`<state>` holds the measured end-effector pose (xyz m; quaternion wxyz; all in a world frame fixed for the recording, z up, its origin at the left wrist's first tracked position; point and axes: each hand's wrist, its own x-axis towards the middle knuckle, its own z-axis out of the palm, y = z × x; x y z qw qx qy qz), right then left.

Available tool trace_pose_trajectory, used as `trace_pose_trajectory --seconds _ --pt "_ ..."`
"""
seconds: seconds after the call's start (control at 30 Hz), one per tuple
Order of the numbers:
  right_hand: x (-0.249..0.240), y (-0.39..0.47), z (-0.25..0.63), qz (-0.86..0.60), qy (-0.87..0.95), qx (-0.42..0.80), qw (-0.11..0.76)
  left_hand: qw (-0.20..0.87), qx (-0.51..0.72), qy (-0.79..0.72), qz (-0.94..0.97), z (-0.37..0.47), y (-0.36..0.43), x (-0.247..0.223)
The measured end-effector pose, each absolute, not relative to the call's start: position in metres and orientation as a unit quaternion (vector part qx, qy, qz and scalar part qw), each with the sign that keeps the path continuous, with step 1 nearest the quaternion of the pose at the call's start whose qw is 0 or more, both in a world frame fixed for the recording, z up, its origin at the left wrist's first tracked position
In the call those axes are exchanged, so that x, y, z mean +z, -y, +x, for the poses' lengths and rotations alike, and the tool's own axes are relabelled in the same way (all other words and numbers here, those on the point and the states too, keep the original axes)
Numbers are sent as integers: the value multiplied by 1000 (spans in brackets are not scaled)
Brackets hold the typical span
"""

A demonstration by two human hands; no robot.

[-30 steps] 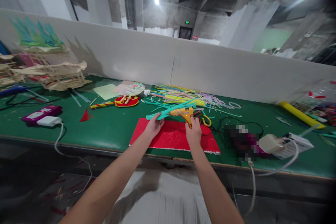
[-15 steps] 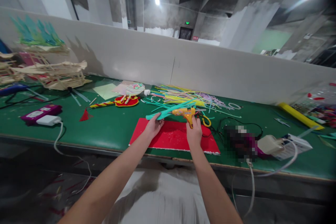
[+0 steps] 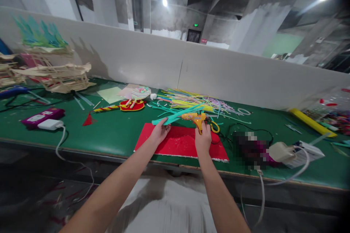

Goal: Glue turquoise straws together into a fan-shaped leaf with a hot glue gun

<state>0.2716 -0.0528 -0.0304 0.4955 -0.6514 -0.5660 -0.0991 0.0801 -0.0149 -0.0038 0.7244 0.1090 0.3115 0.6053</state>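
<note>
My left hand [image 3: 162, 131] is closed on the near end of a turquoise bundle of thin strips [image 3: 172, 117], which look like pipe cleaners. In my right hand [image 3: 202, 139] is a yellow-orange hot glue gun [image 3: 196, 117], gripped by its handle. Its nozzle points left and lies at the turquoise bundle; whether it touches cannot be made out. Both hands are above a red board [image 3: 177, 142] with a crumbly white edge. Close behind the bundle, loose turquoise strips [image 3: 164, 108] lie on the green table [image 3: 109, 134].
Behind lies a pile of coloured strips [image 3: 191, 98]. To the left are a red and yellow tasselled piece [image 3: 131, 106], a purple power bank [image 3: 43, 117] with a white plug, and a wooden stick model [image 3: 65, 76]. A yellow rod [image 3: 313, 122] and white cables are on the right.
The glue gun in my right hand has shifted slightly to the right along the bundle. My left hand stays in place with the turquoise strips.
</note>
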Motion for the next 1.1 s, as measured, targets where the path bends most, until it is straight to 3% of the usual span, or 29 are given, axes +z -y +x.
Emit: trace_pose_trajectory --seconds 0.63,0.9,1.1 --pt "-24 58 271 -650 560 -103 503 722 605 -316 110 80 17 0" --pt "-19 56 272 -712 488 -79 499 719 606 -321 110 80 23 6" --pt "-24 61 310 -760 483 -124 416 710 581 -370 144 57 45 11"
